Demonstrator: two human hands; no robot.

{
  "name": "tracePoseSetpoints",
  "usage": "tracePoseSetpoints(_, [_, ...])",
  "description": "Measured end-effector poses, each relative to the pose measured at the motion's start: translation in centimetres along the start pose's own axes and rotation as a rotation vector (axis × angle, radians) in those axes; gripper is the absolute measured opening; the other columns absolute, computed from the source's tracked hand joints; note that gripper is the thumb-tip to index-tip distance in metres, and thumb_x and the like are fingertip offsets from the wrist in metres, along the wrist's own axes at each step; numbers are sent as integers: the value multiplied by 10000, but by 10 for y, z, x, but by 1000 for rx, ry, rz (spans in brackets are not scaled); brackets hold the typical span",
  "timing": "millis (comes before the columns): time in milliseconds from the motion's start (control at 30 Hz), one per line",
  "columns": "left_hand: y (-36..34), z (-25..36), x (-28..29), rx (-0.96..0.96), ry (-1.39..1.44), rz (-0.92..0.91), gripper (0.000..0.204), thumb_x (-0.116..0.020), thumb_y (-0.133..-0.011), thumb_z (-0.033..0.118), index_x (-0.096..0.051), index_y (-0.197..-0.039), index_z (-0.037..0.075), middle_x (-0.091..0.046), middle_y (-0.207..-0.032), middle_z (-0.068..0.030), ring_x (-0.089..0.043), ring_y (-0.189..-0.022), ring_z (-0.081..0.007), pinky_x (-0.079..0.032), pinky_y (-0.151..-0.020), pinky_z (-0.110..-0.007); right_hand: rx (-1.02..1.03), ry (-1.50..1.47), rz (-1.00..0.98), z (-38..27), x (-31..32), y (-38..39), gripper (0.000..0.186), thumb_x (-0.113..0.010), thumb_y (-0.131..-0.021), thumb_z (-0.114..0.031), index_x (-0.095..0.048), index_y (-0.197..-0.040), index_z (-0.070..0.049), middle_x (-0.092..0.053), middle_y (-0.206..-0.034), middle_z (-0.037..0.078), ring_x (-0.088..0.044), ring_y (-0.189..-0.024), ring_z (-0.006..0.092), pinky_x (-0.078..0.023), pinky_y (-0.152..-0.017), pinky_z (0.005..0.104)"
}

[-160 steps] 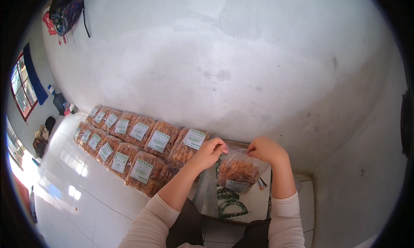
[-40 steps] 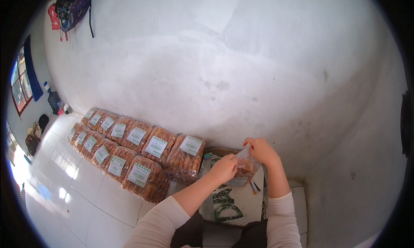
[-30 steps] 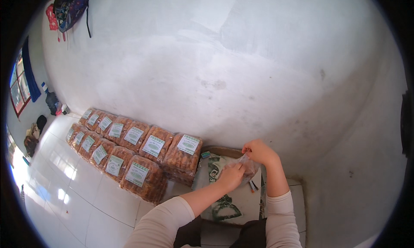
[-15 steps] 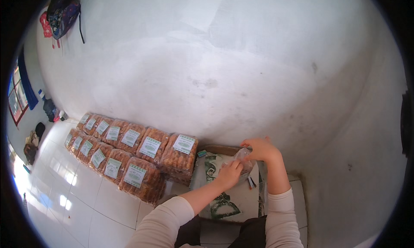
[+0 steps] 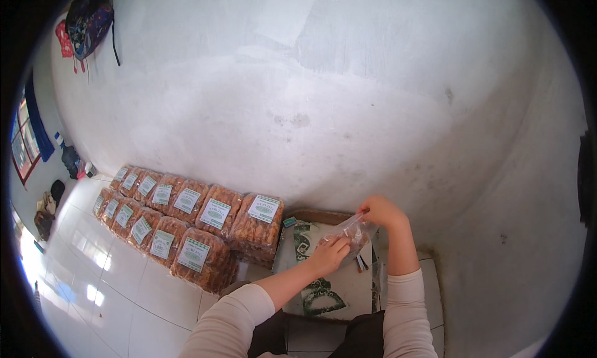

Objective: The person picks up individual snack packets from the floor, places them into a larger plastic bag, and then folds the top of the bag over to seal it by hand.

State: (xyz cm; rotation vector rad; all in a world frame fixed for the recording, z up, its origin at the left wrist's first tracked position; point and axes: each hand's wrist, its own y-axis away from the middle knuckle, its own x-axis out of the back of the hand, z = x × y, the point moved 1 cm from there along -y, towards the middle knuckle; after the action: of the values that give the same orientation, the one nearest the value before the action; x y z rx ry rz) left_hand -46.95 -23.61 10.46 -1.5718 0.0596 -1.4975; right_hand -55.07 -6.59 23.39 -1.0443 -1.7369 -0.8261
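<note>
A clear plastic bag [image 5: 356,232], with something brownish inside, lies tilted over a pale board with green print [image 5: 323,296]. My right hand [image 5: 385,212] pinches the upper right edge of the bag and draws it up taut. Lower on the bag, my left hand [image 5: 331,255] grips its near side with curled fingers. Just below the bag, a small dark-and-white slim tool [image 5: 362,263] rests on the board; its kind is unclear. Near the board's far left corner sits a small green packet [image 5: 290,222].
Left of the board, two rows of stacked, labelled clear packs of brown fried snacks [image 5: 208,258] run along the pale wall [image 5: 373,109]. White floor tiles [image 5: 149,283] spread in front. Far left are a hanging backpack [image 5: 90,22], a water jug [image 5: 70,158] and a window [image 5: 25,137].
My right hand has moved slightly right and pulled the bag's upper edge outward, so the bag now looks stretched. My left hand stays on its near side.
</note>
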Motion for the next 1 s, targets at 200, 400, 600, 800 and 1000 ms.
tracePoseSetpoints(200, [2, -6, 0, 14, 56, -18, 259, -547, -705, 41, -488, -957, 43, -467, -1132, -78, -473, -1075, -281, -438, -805, -455, 64, 168, 146, -11, -8, 7, 252, -640, -658, -132, -687, -902, -95, -662, -804, 110, -625, -768, 252, -480, -725, 340])
tracePoseSetpoints(400, [1, -4, 4, -68, 9, -44, 223, -558, -712, 32, -491, -925, 36, -473, -1112, -102, -495, -1031, -288, -438, -814, -442, 160, -199, 148, 1, -9, -6, 187, -618, -677, -102, -681, -843, -43, -651, -758, 143, -617, -687, 280, -485, -663, 355])
tracePoseSetpoints(600, [-7, -2, 12, 46, 195, 100, 156, -538, -818, 43, -493, -964, 9, -477, -1088, -137, -521, -972, -305, -453, -792, -398, 177, -195, 152, 9, -10, -11, 199, -574, -709, -66, -663, -868, 12, -652, -720, 149, -618, -627, 222, -486, -624, 322])
tracePoseSetpoints(800, [-19, -9, 9, 464, 608, 272, 147, -506, -882, 56, -504, -1020, 4, -519, -1004, -148, -577, -829, -219, -481, -679, -306, 176, -144, 129, -2, -6, -8, 202, -552, -719, -77, -660, -866, 12, -640, -696, 154, -613, -619, 228, -477, -613, 333])
tracePoseSetpoints(1000, [-22, -23, 5, 545, 616, 357, 132, -561, -848, 50, -518, -959, -8, -592, -761, -107, -580, -595, -145, -471, -568, -268, 240, -84, 157, -21, -8, -5, 219, -552, -702, -85, -657, -870, 9, -637, -708, 162, -615, -639, 231, -478, -620, 327])
